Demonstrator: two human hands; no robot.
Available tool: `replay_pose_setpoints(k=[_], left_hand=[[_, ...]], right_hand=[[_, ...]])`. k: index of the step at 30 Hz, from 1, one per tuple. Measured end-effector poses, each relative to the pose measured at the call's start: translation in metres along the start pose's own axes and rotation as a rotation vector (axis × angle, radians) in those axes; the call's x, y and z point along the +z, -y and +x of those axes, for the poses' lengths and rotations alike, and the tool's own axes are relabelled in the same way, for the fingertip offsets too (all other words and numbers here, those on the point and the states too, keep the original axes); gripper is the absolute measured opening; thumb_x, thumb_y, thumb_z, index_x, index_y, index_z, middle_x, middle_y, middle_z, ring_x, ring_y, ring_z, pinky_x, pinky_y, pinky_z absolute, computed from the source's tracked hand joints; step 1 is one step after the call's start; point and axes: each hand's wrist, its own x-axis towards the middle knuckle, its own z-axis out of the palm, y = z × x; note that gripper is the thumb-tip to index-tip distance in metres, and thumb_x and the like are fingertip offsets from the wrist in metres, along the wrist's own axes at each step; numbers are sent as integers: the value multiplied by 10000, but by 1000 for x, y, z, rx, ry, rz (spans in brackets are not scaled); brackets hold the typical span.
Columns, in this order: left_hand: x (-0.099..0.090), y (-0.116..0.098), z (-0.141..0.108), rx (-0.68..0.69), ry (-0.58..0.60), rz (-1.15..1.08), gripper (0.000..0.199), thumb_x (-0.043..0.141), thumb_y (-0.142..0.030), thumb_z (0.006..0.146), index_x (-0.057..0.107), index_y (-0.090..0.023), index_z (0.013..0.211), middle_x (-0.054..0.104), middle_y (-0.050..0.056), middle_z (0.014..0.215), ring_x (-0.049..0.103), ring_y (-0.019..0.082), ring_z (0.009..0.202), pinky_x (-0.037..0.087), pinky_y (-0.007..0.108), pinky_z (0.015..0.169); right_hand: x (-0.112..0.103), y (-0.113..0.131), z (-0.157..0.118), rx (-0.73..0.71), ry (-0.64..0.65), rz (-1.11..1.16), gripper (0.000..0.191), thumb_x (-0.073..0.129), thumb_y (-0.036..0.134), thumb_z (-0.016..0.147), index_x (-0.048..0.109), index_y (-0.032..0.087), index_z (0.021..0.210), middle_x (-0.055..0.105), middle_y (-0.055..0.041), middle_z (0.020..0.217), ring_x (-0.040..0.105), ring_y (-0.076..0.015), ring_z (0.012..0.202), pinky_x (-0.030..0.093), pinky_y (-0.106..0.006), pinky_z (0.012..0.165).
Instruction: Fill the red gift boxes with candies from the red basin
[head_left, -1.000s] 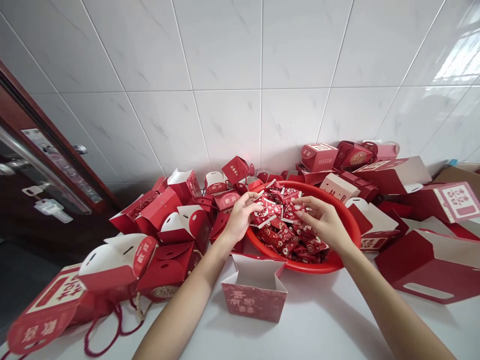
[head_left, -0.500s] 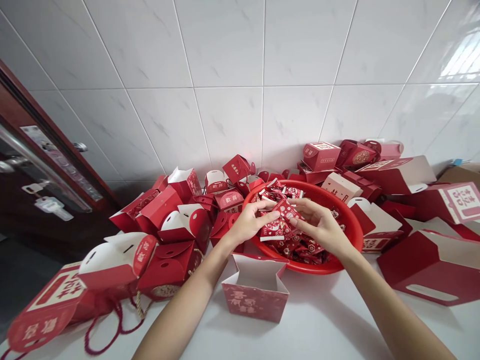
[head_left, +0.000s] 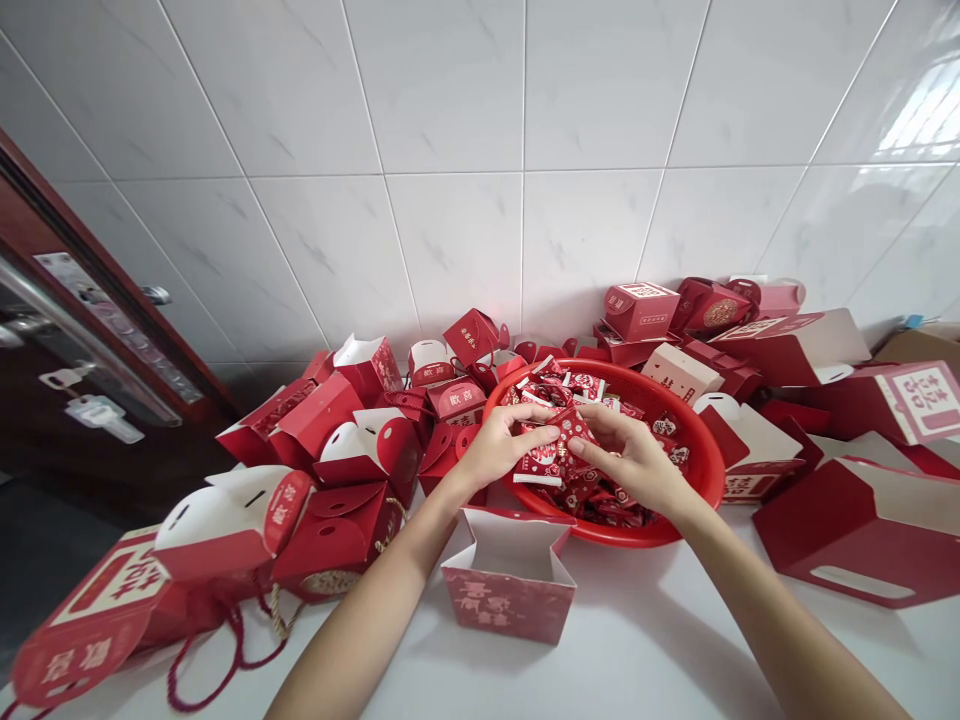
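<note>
Packets (head_left: 541,464) are sitting pinched in left hand (head_left: 496,446) and right hand (head_left: 637,462); 1 could be slipping into basin (head_left: 637,538) if fingers are loosening.

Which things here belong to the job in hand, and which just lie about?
In use:
left hand, right hand
red packets they hold
red basin
open box before it, probably

Lying about, apparently:
hanging keys
brown carton, right edge
boxes to left and right

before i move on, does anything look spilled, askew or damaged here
Nothing looks spilled or plainly damaged: no packets show outside the red basin. Only the boxes on the right stand out, heaped at uneven angles, some open.
</note>
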Motion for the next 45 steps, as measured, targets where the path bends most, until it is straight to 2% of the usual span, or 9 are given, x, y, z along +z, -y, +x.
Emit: replay_pose_setpoints(k=[11,17,22,26,33,36,40,42,45], left_hand=[[2,-9,-2,-65,64,-66,190,830,-338,717,751,-168,687,684,2,689,592,153,673,470,275,688],[2,-11,-3,-95,99,-116,233,832,-373,721,729,-168,685,656,-10,692,564,137,666,457,267,684],[0,-5,-2,-30,22,-39,196,797,-359,757,750,-169,739,714,14,781,626,170,768,490,292,787],[0,-1,-1,-28,-33,-35,211,788,-382,774,791,-179,830,771,41,893,676,208,859,512,316,852],[6,-8,-5,-37,30,-59,279,778,-455,809,797,-184,743,756,30,767,644,191,723,499,299,719],[6,-6,-3,-93,-112,-209,273,869,-427,708,781,-169,703,740,17,737,618,168,685,478,279,683],[3,4,3,-121,-343,-400,342,865,-496,682,729,-183,718,691,-21,694,604,138,651,468,257,650],[2,7,6,-121,-382,-453,382,854,-538,670,704,-194,741,680,-27,688,637,151,675,491,266,668],[1,7,8,-132,-397,-512,414,883,-533,623,688,-193,755,672,-25,672,679,179,713,519,282,683]], right_hand=[[-5,1,-2,60,21,67,356,634,391,911,681,202,1209,743,-98,1246,679,-310,1169,561,-433,970],[-8,12,-2,213,108,207,432,651,455,892,674,206,1244,752,-75,1105,671,-187,698,574,-325,603],[-8,15,1,154,40,167,349,728,458,850,715,204,1090,747,-68,1106,683,-217,837,587,-320,683],[-9,14,3,161,8,175,344,727,500,854,739,201,1022,752,-47,959,685,-205,747,591,-345,725],[-5,15,2,224,112,286,405,764,564,811,725,209,1002,751,-58,1010,725,-217,669,625,-372,644],[-6,14,3,219,90,273,442,795,572,771,713,202,1000,756,-47,903,727,-222,642,622,-371,629],[-14,6,5,193,-100,251,374,767,513,798,719,195,986,729,-27,710,725,-227,641,604,-352,633],[-17,0,6,189,-180,169,312,726,465,824,728,189,968,748,-49,742,732,-237,689,596,-353,647],[-17,-7,8,143,-159,-48,228,655,371,856,740,185,954,790,-98,895,747,-272,837,597,-393,755]])
